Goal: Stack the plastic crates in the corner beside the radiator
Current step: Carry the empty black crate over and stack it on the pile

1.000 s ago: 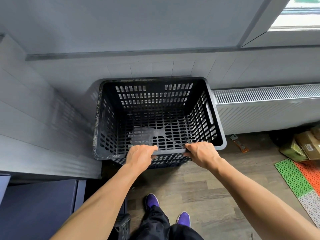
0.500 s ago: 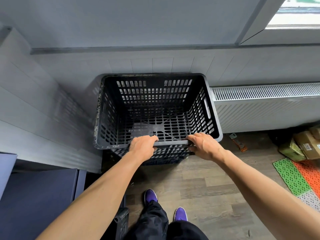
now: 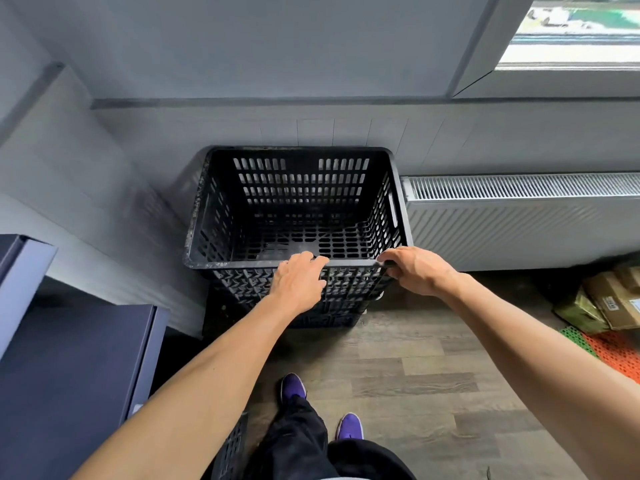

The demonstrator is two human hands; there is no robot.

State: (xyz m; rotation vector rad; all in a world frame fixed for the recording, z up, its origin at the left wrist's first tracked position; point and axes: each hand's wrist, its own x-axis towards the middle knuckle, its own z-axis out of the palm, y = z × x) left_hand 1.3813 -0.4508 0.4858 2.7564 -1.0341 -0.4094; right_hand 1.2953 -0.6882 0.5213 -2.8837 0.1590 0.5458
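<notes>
A black slotted plastic crate (image 3: 298, 202) sits in the corner, nested on a second black crate (image 3: 332, 313) whose lower front shows beneath it. The white radiator (image 3: 519, 216) is directly to its right. My left hand (image 3: 299, 282) lies against the top crate's front wall with its fingers hooked over the near rim. My right hand (image 3: 415, 270) grips the same rim at the near right corner. The crate is empty inside.
A dark blue cabinet (image 3: 69, 358) stands at the left. Part of another black crate (image 3: 232, 445) shows by my left leg. Cardboard boxes (image 3: 613, 303) and green and orange mats (image 3: 609, 348) lie on the wood floor at right. My purple shoes (image 3: 293, 388) stand just behind the stack.
The top crate has moved back and down onto the lower crate, closer to the wall. My right hand slid from the middle of the rim to its right corner.
</notes>
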